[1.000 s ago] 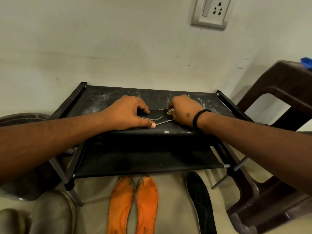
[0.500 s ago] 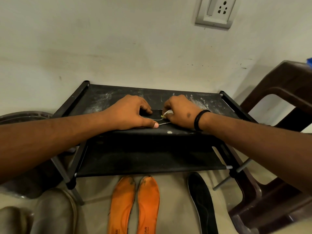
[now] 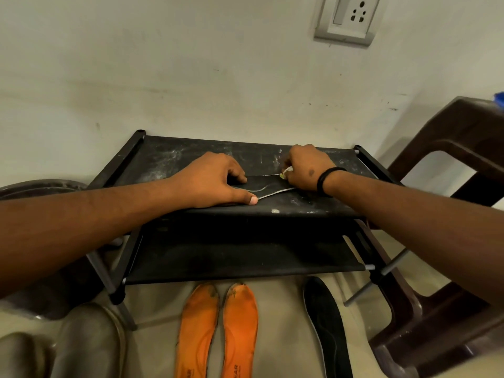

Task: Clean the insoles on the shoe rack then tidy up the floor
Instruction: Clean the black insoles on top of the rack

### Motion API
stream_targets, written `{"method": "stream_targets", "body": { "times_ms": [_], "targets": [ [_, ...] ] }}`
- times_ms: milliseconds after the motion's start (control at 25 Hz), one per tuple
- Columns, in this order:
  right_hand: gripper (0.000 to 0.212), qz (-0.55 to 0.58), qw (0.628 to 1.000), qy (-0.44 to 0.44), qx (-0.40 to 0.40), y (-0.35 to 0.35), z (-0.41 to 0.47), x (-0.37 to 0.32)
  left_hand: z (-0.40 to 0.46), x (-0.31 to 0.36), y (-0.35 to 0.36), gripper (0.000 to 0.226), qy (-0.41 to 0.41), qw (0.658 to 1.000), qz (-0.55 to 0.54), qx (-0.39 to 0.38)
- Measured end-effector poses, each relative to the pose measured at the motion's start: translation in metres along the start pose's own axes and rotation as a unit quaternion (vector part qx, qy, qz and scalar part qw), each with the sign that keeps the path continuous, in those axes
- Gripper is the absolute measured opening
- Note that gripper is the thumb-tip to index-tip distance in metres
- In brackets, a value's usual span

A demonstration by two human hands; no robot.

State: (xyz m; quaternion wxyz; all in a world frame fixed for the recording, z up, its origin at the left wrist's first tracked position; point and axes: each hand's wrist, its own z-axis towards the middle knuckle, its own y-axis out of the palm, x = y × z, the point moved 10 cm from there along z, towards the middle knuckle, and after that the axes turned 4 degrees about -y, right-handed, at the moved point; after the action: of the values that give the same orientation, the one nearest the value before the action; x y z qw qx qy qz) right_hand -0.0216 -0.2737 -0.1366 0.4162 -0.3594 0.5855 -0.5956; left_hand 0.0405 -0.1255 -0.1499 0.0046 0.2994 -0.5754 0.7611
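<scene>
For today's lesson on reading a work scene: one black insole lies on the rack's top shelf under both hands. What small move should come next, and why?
Probably another short scrubbing stroke along the black insole. The left hand pins it flat on the dusty top shelf, and the right hand grips a small pale cleaning tool at its far edge, so most of its surface seems unworked.

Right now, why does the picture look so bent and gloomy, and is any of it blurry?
Head view: the wide-angle lens bows the forearms and stretches the edges. Light is dim and warm, so the black insole barely stands out from the dark shoe rack. The lower shelf lies in shadow. The centre is sharp; the bottom-left corner is blurred. No strong glare, only pale dust on the rack top.
</scene>
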Motion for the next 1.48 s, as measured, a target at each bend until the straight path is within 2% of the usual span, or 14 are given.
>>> {"method": "stream_targets", "body": {
  "times_ms": [160,240,400,520,600,720,920,960,1080,1200,1280,1320,1400,1480],
  "targets": [
    [0.011,0.060,0.994,-0.086,-0.019,0.011,-0.008,-0.038,-0.001,-0.002,0.000,0.059,0.002,1.000,0.013,-0.006],
    [0.009,0.103,0.991,-0.077,-0.027,0.009,-0.007,-0.032,0.000,-0.001,0.001,0.058,0.001,1.000,0.011,-0.008],
    [0.009,0.013,0.999,-0.034,0.014,0.003,-0.003,-0.013,-0.001,-0.002,0.000,0.059,-0.001,1.000,0.002,-0.004],
    [0.007,0.116,0.987,-0.107,-0.039,0.011,-0.015,-0.039,-0.001,-0.003,0.001,0.059,0.001,1.000,0.012,-0.008],
    [0.008,0.148,0.984,-0.089,-0.046,0.010,-0.010,-0.028,0.001,-0.001,0.001,0.059,-0.002,1.000,0.011,-0.008],
    [0.005,0.056,0.997,-0.044,-0.003,0.003,0.000,-0.010,0.001,-0.002,0.000,0.059,-0.005,1.000,0.003,-0.004],
    [0.008,0.163,0.976,-0.130,-0.062,0.011,-0.018,-0.054,0.000,-0.002,0.001,0.057,0.007,1.000,0.016,-0.007],
    [0.009,0.152,0.981,-0.113,-0.052,0.009,-0.012,-0.046,0.001,-0.001,0.001,0.057,0.005,1.000,0.014,-0.007],
    [0.012,-0.003,0.999,-0.045,-0.002,0.002,-0.004,-0.027,0.000,-0.001,0.000,0.058,0.002,1.000,0.009,-0.004],
    [0.008,0.092,0.990,-0.103,-0.035,0.009,-0.014,-0.050,-0.001,-0.002,0.001,0.057,0.009,1.000,0.015,-0.009],
    [0.006,0.139,0.983,-0.098,-0.062,0.010,-0.017,-0.050,0.000,-0.002,0.001,0.058,0.009,1.000,0.016,-0.008],
    [0.007,0.114,0.990,-0.065,-0.044,0.007,-0.010,-0.038,0.001,-0.002,0.001,0.058,0.007,1.000,0.014,-0.007],
    [0.009,-0.021,1.000,0.004,0.010,-0.002,-0.003,-0.018,0.002,-0.002,0.001,0.059,0.003,1.000,0.007,-0.006],
    [0.010,-0.012,1.000,-0.017,0.018,0.003,-0.005,-0.029,0.000,-0.002,0.000,0.058,0.003,1.000,0.008,-0.008]
  ]
}}
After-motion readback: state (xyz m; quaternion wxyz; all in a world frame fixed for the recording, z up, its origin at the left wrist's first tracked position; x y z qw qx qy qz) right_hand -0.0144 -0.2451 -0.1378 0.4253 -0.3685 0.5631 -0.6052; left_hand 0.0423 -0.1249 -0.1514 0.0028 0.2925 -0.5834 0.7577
